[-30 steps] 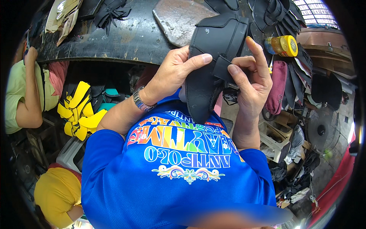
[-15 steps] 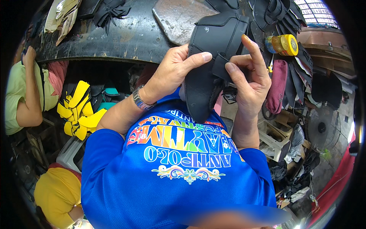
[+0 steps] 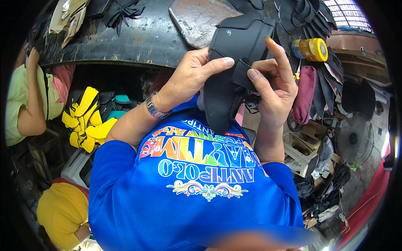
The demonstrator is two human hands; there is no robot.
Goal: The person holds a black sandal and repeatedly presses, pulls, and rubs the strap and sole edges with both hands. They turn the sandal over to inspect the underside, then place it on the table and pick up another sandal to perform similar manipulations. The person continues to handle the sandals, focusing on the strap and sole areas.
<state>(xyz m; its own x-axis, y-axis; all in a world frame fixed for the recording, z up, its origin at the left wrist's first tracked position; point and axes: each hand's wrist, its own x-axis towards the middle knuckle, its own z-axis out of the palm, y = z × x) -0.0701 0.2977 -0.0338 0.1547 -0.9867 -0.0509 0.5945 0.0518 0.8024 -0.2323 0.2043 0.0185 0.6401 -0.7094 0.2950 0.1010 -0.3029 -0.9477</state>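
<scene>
Between my hands is a black stitched shoe upper, held up above my lap at the table's edge. My left hand grips its left side, thumb lying on the front face and the fingers hidden behind. A small black strap crosses the piece near its middle. My right hand pinches the end of that strap between thumb and a bent finger. Its index finger points up, with a yellowish-brown smear on the tip.
A flat stone slab lies on the dark worktable. To the right are a yellow-lidded jar, a maroon pouch and stacked black pieces. Yellow cut pieces sit at left. Other people are at the left.
The shoe upper and both hands stay almost where they were. The view has shifted very slightly; the grip looks the same.
</scene>
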